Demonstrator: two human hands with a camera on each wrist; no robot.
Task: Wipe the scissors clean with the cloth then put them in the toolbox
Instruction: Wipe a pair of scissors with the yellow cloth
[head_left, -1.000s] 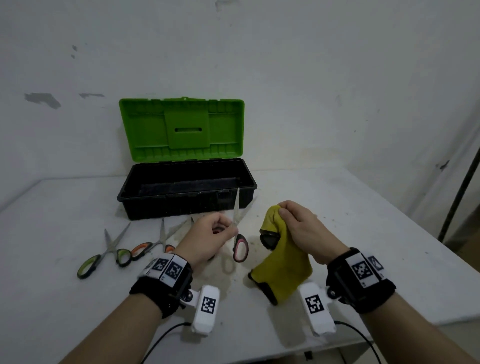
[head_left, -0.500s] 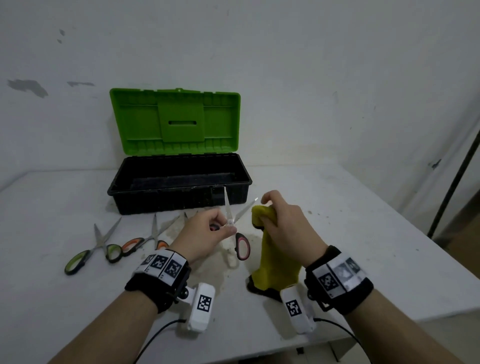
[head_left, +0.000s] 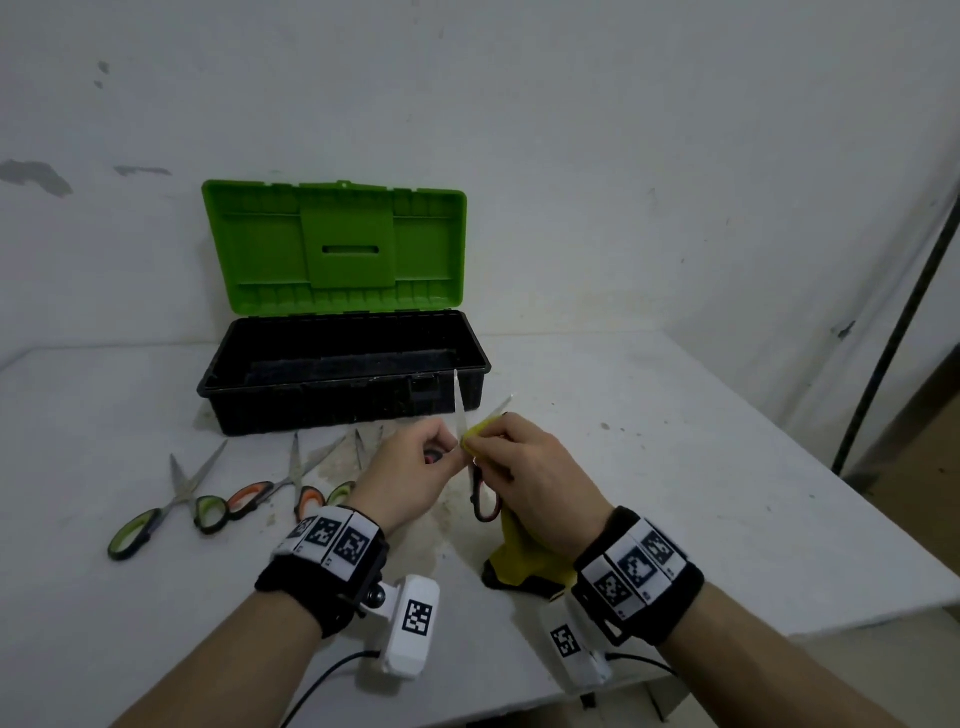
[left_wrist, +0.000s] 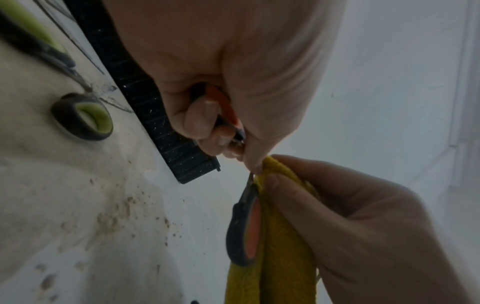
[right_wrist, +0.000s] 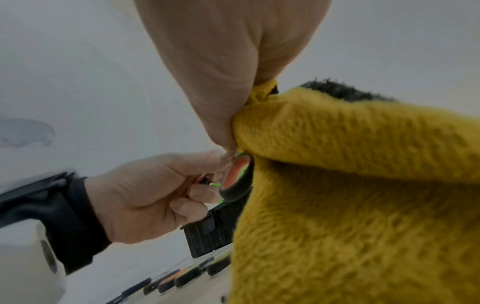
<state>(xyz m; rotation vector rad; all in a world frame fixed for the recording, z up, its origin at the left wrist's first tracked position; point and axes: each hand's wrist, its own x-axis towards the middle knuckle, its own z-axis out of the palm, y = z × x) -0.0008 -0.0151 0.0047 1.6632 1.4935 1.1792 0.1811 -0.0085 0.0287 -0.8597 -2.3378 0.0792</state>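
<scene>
Scissors (head_left: 474, 470), steel blades splayed upward in a V, red-lined black loop handles, are held above the table (head_left: 675, 467) in front of the toolbox (head_left: 343, 384). Left hand (head_left: 415, 475) fingers curl around one handle. Right hand (head_left: 537, 486) pinches the fuzzy mustard cloth (head_left: 524, 558) onto one blade; half a second ago the cloth stood just clear of it.

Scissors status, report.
Left hand holds red-handled scissors, blades open. Right hand pinches yellow cloth at the blades. Toolbox open, path clear.
</scene>
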